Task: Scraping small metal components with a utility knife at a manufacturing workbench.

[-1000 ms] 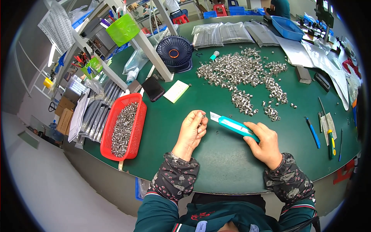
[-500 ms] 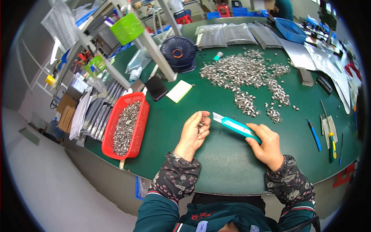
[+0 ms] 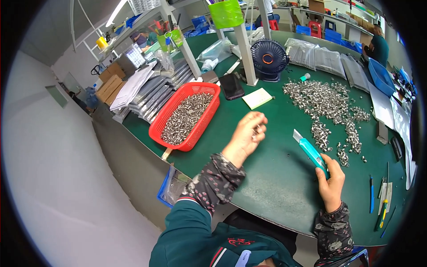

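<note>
My left hand [image 3: 247, 135] is raised over the green table with its fingers curled round a few small metal parts [image 3: 255, 130], partly hidden by the fingers. To its left stands a red plastic basket [image 3: 206, 126], holding many short silvery metal pieces [image 3: 187, 119]. My right hand [image 3: 332, 181] grips a teal utility knife [image 3: 312, 151] by its handle; the blade is out and points up and away to the left. Beyond the knife lies a spread heap of the same silvery metal parts [image 3: 318, 100], with smaller clusters trailing toward me.
A dark fan [image 3: 268, 60], a black phone [image 3: 231, 86] and a yellowish notepad [image 3: 257, 98] sit farther back. Shelf posts [image 3: 246, 55] rise behind the basket. At right lie a blue pen-like tool [image 3: 372, 194] and a yellow-green screwdriver [image 3: 383, 214]. A person [image 3: 379, 48] is in the background.
The view has turned left. My left hand has moved away from the knife blade toward the red basket, still curled round the parts. The knife, still in my right hand, now points more steeply away.
</note>
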{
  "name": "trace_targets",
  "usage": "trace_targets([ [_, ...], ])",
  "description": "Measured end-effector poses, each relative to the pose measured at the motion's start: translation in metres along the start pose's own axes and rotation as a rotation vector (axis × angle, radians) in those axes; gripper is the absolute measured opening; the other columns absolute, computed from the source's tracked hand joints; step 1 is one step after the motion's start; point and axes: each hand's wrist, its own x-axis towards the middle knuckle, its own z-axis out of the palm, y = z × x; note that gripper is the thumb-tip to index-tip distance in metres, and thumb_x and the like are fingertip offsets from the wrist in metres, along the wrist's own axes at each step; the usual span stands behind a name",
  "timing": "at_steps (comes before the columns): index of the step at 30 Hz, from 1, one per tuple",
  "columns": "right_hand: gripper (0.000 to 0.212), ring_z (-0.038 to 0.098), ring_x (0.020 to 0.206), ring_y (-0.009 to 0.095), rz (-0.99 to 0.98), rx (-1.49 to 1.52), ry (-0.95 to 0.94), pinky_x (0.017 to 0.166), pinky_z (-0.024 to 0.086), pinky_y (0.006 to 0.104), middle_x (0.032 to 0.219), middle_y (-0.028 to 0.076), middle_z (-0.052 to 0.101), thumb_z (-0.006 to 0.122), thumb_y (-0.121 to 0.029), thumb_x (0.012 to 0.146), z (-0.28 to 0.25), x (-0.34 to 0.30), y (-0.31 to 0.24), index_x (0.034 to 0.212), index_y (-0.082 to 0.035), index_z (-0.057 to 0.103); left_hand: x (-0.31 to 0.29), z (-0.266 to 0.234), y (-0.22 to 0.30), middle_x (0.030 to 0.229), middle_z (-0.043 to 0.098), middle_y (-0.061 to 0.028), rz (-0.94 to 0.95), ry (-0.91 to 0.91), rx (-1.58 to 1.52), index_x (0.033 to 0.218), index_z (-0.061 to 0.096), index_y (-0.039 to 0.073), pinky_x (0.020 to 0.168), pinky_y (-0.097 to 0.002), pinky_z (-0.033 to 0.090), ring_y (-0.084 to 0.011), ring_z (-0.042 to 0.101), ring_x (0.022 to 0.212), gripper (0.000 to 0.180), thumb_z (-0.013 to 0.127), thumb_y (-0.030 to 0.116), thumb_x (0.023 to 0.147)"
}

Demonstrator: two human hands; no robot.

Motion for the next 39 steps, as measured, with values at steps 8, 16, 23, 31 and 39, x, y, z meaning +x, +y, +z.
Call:
trace_targets([
  [8,0.031,0.05,0.059,0.029,-0.001,-0.008,0.006,0.054,0.04,0.0334,0.07,0.013,0.05,0.06,-0.005,0.069,-0.004,0.0,-0.003,0.099,-0.002,0.054,0.01,-0.056,0.117,0.064,0.044,0.0026,0.691,0.426,0.725,0.09,0.048,0.008,0.034,-0.0169,0.024,-0.0036,0.034,0.045,0.007,0.047,0.013,0.085],
  [16,0.03,0.051,0.06,0.029,-0.007,-0.011,0.015,0.055,0.041,0.0335,0.071,0.014,0.05,0.059,-0.006,0.069,0.0,-0.001,0.002,0.099,-0.002,0.055,-0.001,-0.122,0.138,0.085,0.061,-0.0088,0.423,0.459,1.157,0.097,0.057,0.002,0.07,-0.0267,0.044,-0.0139,0.056,0.08,0.029,0.063,0.018,0.072],
  [23,0.03,0.052,0.062,0.029,-0.03,-0.022,0.049,0.056,0.041,0.0332,0.072,0.014,0.051,0.059,-0.006,0.07,-0.004,-0.001,0.002,0.099,-0.003,0.055,-0.01,-0.056,0.121,0.059,0.056,-0.0076,0.652,0.535,1.349,0.071,0.057,0.001,0.056,-0.0298,0.042,-0.0139,0.053,0.056,0.025,0.06,0.025,0.077],
  [31,0.03,0.052,0.063,0.027,-0.008,0.0,0.064,0.057,0.041,0.0319,0.072,0.013,0.051,0.058,-0.007,0.07,-0.002,-0.001,0.002,0.1,-0.002,0.055,-0.01,0.013,0.049,0.067,0.056,-0.0143,0.62,0.13,1.349,0.09,0.05,0.004,0.057,-0.0337,0.043,-0.0242,0.057,0.061,0.016,0.051,0.017,0.081],
  [39,0.028,0.055,0.073,0.021,0.098,0.109,0.147,0.068,0.042,0.0275,0.083,0.013,0.057,0.057,-0.007,0.073,-0.006,-0.001,0.013,0.1,0.001,0.055,0.0,0.043,0.018,0.069,0.053,-0.0037,0.447,-0.207,1.436,0.071,0.055,0.0,0.055,-0.0247,0.041,-0.0094,0.049,0.059,0.015,0.06,0.013,0.075],
])
